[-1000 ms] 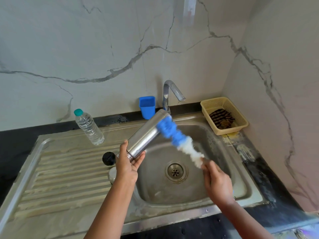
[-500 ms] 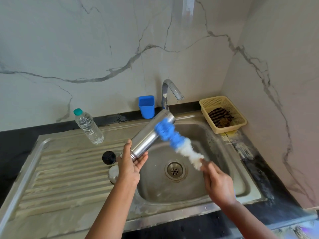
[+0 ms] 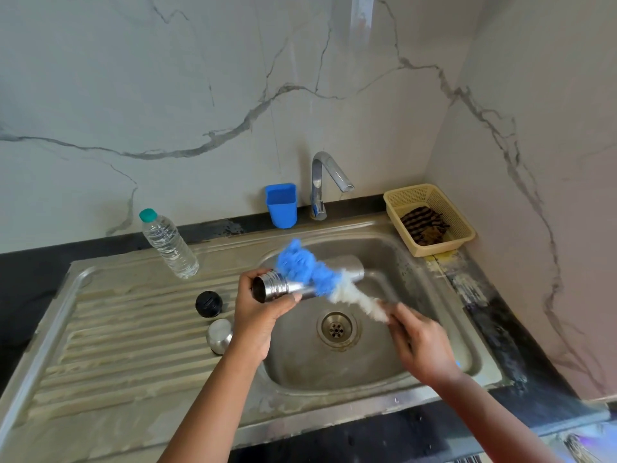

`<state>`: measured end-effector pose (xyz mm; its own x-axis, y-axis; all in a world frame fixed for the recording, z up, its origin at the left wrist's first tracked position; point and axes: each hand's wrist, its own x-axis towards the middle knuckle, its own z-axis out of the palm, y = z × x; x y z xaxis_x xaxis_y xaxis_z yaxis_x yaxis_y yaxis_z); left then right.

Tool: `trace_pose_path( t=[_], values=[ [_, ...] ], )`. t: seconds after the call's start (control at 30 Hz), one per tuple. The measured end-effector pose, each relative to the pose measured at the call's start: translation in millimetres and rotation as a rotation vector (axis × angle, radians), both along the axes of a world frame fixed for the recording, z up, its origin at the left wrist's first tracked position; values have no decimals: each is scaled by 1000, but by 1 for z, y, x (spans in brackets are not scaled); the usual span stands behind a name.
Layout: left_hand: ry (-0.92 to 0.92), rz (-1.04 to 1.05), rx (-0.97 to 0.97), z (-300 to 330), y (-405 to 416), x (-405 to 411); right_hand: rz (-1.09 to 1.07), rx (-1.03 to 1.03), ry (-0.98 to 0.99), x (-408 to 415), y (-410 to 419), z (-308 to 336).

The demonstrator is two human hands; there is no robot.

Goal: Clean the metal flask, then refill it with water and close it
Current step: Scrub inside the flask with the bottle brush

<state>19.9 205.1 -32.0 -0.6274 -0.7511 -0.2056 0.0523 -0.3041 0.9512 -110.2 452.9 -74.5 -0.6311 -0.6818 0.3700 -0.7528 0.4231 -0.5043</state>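
Note:
My left hand grips the metal flask near its threaded open mouth, holding it almost level over the sink basin, mouth toward me and base pointing right. My right hand holds the handle end of a bottle brush with blue and white bristles. The blue bristles lie across the outside of the flask body. A black inner stopper and a metal cap lie on the drainboard left of the basin.
A chrome tap stands behind the basin with a blue cup beside it. A clear water bottle stands on the drainboard. A yellow basket with a striped cloth sits in the right corner.
The flask has swung down from a steep tilt to nearly level, its mouth now toward me. The brush has moved onto the flask's outer body.

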Motion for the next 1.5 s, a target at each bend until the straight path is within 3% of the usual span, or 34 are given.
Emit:
trace_pose_path(
  t=[0.13, 0.3, 0.5, 0.67, 0.73, 0.87, 0.97, 1.07, 1.23, 1.4, 1.5],
  values=[
    [-33, -22, -142, -2, 2, 2, -235, 51, -87, -15, 9, -2],
    [-66, -55, -236, -3, -2, 2, 55, 26, -172, -4, 16, 7],
    [-73, -136, -358, -8, -3, 5, -261, 203, -245, -24, 11, -13],
    [-145, -150, -402, -18, -7, 6, 146, 13, -249, 5, 5, 17],
    [-155, -162, -481, -20, -8, 7, 108, 60, -203, -1, 1, 16],
    [-120, -230, -730, -17, -7, 5, -179, 277, -202, -38, 1, 3],
    [-108, -257, -837, -17, -9, 4, 19, 180, -252, -41, 4, 17],
    [-116, -242, -872, -18, -13, 3, 181, 131, -295, -35, 4, 31],
    [-80, -234, -855, -18, -11, 2, -166, 343, -238, -51, -6, 13],
    [-85, -199, -868, -24, -19, 6, 173, 99, -334, -20, -9, 31],
    [-71, -192, -839, -25, -18, 8, 1, 193, -296, -28, -16, 21]
  ],
)
